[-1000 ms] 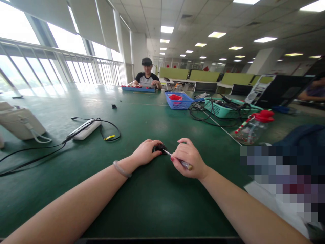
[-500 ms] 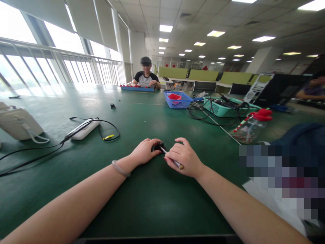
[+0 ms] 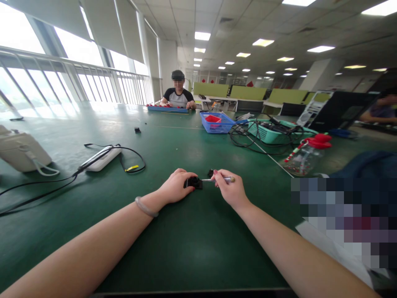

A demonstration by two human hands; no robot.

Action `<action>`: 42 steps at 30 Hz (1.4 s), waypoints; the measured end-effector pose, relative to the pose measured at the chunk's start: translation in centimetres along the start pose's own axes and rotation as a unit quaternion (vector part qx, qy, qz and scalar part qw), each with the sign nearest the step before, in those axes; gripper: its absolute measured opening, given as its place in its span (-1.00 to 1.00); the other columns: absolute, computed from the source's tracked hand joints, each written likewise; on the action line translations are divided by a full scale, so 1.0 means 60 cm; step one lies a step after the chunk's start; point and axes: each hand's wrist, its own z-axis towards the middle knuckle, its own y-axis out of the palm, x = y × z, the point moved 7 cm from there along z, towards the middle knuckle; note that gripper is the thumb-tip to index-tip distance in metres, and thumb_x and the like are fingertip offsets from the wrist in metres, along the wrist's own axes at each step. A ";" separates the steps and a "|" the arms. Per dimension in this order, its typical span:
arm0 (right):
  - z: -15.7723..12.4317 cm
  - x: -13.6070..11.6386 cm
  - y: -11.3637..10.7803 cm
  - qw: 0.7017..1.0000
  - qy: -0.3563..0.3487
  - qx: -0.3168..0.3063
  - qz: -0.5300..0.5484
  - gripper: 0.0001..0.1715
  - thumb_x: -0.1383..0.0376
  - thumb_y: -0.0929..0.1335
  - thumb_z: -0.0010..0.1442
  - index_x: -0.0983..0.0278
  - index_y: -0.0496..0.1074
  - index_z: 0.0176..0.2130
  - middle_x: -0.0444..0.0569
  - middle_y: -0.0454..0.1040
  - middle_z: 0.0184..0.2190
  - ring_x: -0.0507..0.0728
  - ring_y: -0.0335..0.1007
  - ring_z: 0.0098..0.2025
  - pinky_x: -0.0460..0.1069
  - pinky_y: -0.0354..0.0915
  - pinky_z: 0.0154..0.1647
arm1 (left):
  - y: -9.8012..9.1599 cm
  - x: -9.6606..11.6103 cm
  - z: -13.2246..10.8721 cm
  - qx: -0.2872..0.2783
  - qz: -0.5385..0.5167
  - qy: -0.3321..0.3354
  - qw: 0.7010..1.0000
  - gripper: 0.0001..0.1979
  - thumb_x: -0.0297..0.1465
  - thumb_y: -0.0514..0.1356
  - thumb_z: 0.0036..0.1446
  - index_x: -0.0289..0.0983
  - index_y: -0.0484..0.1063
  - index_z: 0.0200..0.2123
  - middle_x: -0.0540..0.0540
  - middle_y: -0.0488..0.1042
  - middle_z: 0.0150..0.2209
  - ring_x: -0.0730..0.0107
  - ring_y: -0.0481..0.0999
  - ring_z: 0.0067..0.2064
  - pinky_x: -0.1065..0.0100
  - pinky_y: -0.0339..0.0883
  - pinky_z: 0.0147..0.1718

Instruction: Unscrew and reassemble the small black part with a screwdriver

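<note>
On the green table, my left hand point(image 3: 177, 186) curls its fingers and thumb around a small black part point(image 3: 196, 182), pressing it against the tabletop. My right hand point(image 3: 231, 188) grips a slim screwdriver point(image 3: 230, 179) with a thin metal shaft, lying nearly level. The shaft's tip points left, at the right edge of the black part. A smaller black piece point(image 3: 211, 172) shows just beyond my right fingertips; I cannot tell whether they touch it or it lies on the table.
A white power strip point(image 3: 104, 158) with black cables lies left, beside a white case point(image 3: 23, 151). A blue basket point(image 3: 217, 123), a teal basket point(image 3: 266, 132) and a red-lidded bottle point(image 3: 305, 157) stand right. Another black piece point(image 3: 137, 130) lies farther off. A person point(image 3: 178, 97) sits opposite.
My right hand has moved right and turned, swinging the screwdriver from slanted to nearly level. A smaller black piece now shows apart from the part under my left hand, which has hardly moved.
</note>
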 end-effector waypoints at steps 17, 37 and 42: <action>-0.003 -0.012 0.005 0.999 0.011 -0.036 -0.017 -0.58 0.20 0.23 0.28 0.25 0.41 -0.55 -0.15 0.37 -0.64 0.05 0.32 -0.52 -0.06 0.19 -0.41 | 0.006 -0.011 0.004 -0.017 0.016 -0.003 1.000 -0.47 -0.22 0.29 0.03 -0.15 0.37 0.10 -0.11 0.52 -0.08 0.15 0.41 -0.01 0.20 0.29 0.03; -0.003 -0.016 0.016 0.997 -0.007 -0.079 0.006 -0.64 0.18 0.26 0.27 0.25 0.47 -0.47 -0.14 0.41 -0.56 0.04 0.32 -0.48 -0.07 0.16 -0.42 | 0.000 0.006 -0.002 0.005 0.015 0.042 0.999 -0.54 -0.24 0.20 0.12 -0.18 0.36 0.10 -0.12 0.51 -0.03 0.18 0.45 -0.01 0.16 0.30 0.04; 0.006 0.008 -0.020 0.988 0.031 0.026 0.146 -0.60 0.16 0.24 0.28 0.26 0.44 -0.49 -0.15 0.34 -0.60 0.02 0.29 -0.50 -0.07 0.21 -0.40 | -0.031 0.023 -0.009 0.089 -0.015 0.055 0.994 -0.61 -0.26 0.16 0.15 -0.18 0.37 0.05 -0.10 0.48 -0.01 0.22 0.41 0.02 0.18 0.29 0.07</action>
